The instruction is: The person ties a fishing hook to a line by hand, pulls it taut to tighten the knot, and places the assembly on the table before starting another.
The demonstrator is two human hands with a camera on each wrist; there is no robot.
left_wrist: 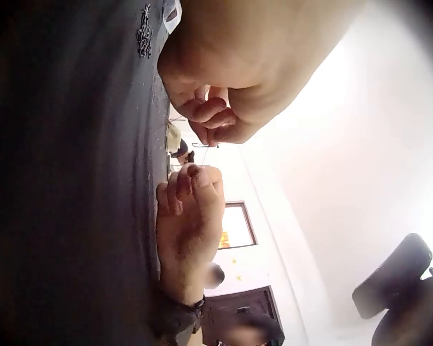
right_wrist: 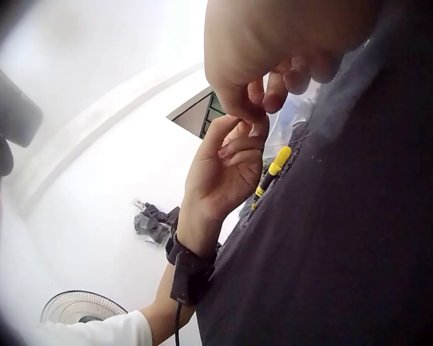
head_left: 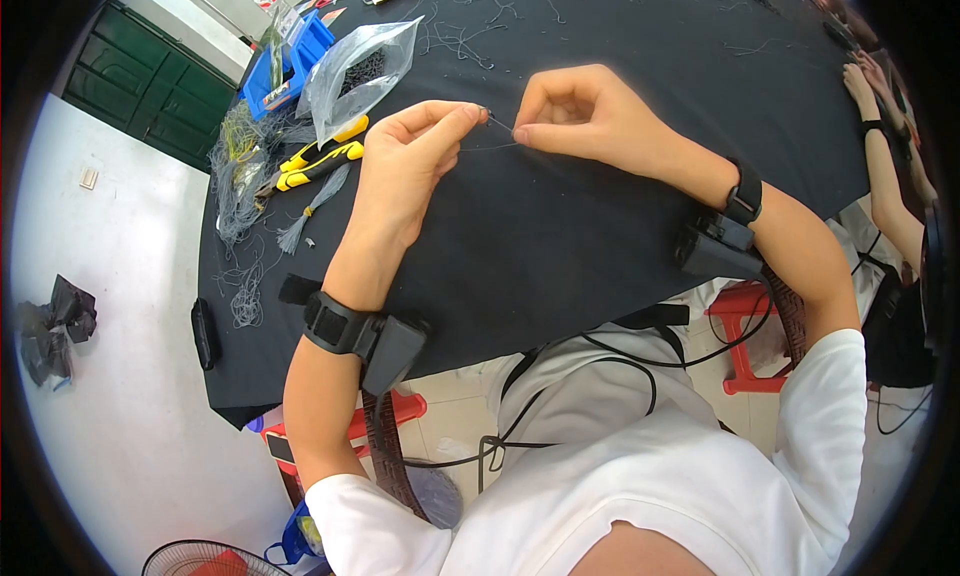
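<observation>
Above the black cloth, the left hand [head_left: 405, 166] pinches a small dark piece [head_left: 484, 114] between thumb and fingertips. A thin grey line [head_left: 501, 125] runs from it to the right hand [head_left: 595, 121], whose thumb and forefinger pinch the line. A short gap separates the two hands in the head view. From the left wrist, a small dark hook-like end [left_wrist: 205, 145] shows at the left hand's fingertips [left_wrist: 218, 124]. In the right wrist view the thin line [right_wrist: 274, 147] trails past the left hand [right_wrist: 227, 169]. What exactly the small piece is cannot be told.
Yellow-black pliers [head_left: 320, 166], a clear plastic bag [head_left: 385, 61] with dark pieces, a blue bin [head_left: 300, 66] and tangled grey line [head_left: 235, 176] lie at the left of the black-covered table [head_left: 560, 246]. Loose threads lie at the far side. Another person's arm [head_left: 885, 176] is at the right.
</observation>
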